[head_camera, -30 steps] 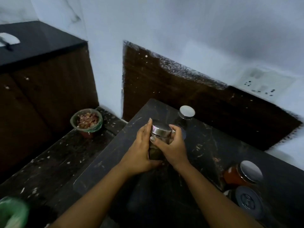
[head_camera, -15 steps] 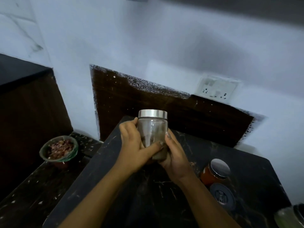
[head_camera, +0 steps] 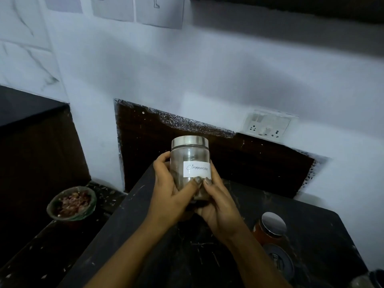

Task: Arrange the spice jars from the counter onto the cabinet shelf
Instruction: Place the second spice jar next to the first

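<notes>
At the far left, at about eight o'clock from the held jar, a green-rimmed bowl (head_camera: 71, 203) of reddish-brown bits sits on a low ledge beside the dark worktop (head_camera: 128, 225). The left hand (head_camera: 172, 192) grips a glass jar (head_camera: 190, 163) with a metal lid, fingers curled round its left side and thumb across the front. The jar is upright, raised above the worktop, its white label reading "Cinnamon". The right hand (head_camera: 218, 206) grips it from below and the right. At four o'clock an orange jar (head_camera: 268, 229) stands on the worktop, with a dark-lidded jar (head_camera: 280, 260) just beside it. A wall socket (head_camera: 268, 125) lies at two o'clock.
</notes>
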The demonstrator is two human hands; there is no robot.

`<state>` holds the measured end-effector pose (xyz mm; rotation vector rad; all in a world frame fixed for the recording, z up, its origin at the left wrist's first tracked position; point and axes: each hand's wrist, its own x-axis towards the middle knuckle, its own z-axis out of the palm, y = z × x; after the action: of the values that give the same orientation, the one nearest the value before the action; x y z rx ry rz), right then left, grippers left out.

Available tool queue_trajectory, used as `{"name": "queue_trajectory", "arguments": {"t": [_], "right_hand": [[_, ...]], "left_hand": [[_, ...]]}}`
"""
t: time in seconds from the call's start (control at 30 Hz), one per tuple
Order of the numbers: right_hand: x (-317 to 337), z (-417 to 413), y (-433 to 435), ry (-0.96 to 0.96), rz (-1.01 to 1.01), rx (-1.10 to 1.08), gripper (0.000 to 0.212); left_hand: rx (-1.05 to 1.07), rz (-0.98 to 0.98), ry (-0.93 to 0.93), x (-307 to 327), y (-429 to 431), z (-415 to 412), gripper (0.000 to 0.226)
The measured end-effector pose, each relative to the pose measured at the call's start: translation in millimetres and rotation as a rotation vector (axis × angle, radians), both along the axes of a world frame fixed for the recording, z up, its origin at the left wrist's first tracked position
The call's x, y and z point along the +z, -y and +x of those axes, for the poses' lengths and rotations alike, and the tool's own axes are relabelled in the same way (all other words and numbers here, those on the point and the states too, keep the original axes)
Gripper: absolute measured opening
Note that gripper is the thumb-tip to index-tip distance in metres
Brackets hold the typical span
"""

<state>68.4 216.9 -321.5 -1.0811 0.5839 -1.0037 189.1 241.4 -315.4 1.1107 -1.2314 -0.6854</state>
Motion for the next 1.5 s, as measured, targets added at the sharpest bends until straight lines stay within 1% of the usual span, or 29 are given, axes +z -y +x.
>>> {"name": "queue_trajectory", "arguments": {"t": [0.07, 0.13, 0.2, 0.3, 0.37, 0.47, 0.6, 0.67, 0.77, 0.9, 0.93, 1.03, 1.1, 1.2, 1.33, 1.43, 1.5], "right_hand": [[2.6, -3.8, -2.3, 0.004, -0.016, 0.019, 0.067], [6.2, -9.1, -3.8, -0.007, -0.045, -0.005, 0.078], [11.1, -12.7, -3.8, -0.039, -0.098, -0.066, 0.084], [19.0, -14.8, -1.6, -0.097, -0.198, -0.158, 0.08], [23.9, -15.5, 0.3, -0.125, -0.247, -0.205, 0.079], [32.5, -15.4, 3.0, -0.151, -0.294, -0.266, 0.079], [48.6, -13.8, 6.8, -0.213, -0.351, -0.345, 0.074], [54.8, -13.8, 9.6, -0.223, -0.374, -0.36, 0.07], [67.8, -14.9, 12.5, -0.217, -0.396, -0.368, 0.07], [83.4, -16.1, 22.5, -0.2, -0.427, -0.406, 0.07], [101.0, -13.9, 31.2, -0.191, -0.476, -0.431, 0.071], [110.1, -12.4, 37.4, -0.186, -0.507, -0.47, 0.071], [127.3, -12.9, 46.4, -0.158, -0.551, -0.492, 0.07], [163.7, -8.5, 66.2, -0.15, -0.623, -0.521, 0.066], [207.1, -4.6, 97.3, -0.181, -0.765, -0.634, 0.061], [246.2, -3.0, 123.4, -0.22, -0.875, -0.7, 0.057], [272.5, -2.0, 140.8, -0.247, -0.948, -0.737, 0.058]], "left_hand": [[0.015, 0.005, 0.026, 0.8, -0.4, 0.2, 0.082], [0.045, 0.021, 0.118, 1.3, -0.5, 3.5, 0.085], [0.032, 0.034, 0.197, 1.0, -0.7, 7.2, 0.085], [-0.067, 0.037, 0.215, 4.3, -1.4, 11.1, 0.101], [-0.103, 0.009, 0.204, 8.1, 0.8, 15.0, 0.102], [-0.101, -0.051, 0.157, 17.6, 6.6, 18.3, 0.092], [-0.089, -0.155, 0.149, 37.1, 11.8, 16.2, 0.075], [-0.101, -0.195, 0.138, 43.8, 14.7, 16.1, 0.071], [-0.107, -0.237, 0.12, 51.1, 20.9, 16.7, 0.069], [-0.091, -0.272, 0.129, 62.0, 36.6, 17.8, 0.057], [-0.077, -0.327, 0.143, 79.7, 45.7, 20.9, 0.056], [-0.122, -0.351, 0.174, 93.6, 54.2, 18.2, 0.054], [-0.122, -0.415, 0.205, 112.1, 65.5, 18.4, 0.055], [-0.074, -0.495, 0.298, 149.3, 87.8, 17.6, 0.062], [0.02, -0.566, 0.416, 193.6, 117.1, 15.5, 0.055], [0.006, -0.629, 0.474, 232.1, 143.7, 16.1, 0.065], [0.019, -0.648, 0.525, 256.5, 161.2, 16.6, 0.069]]}}
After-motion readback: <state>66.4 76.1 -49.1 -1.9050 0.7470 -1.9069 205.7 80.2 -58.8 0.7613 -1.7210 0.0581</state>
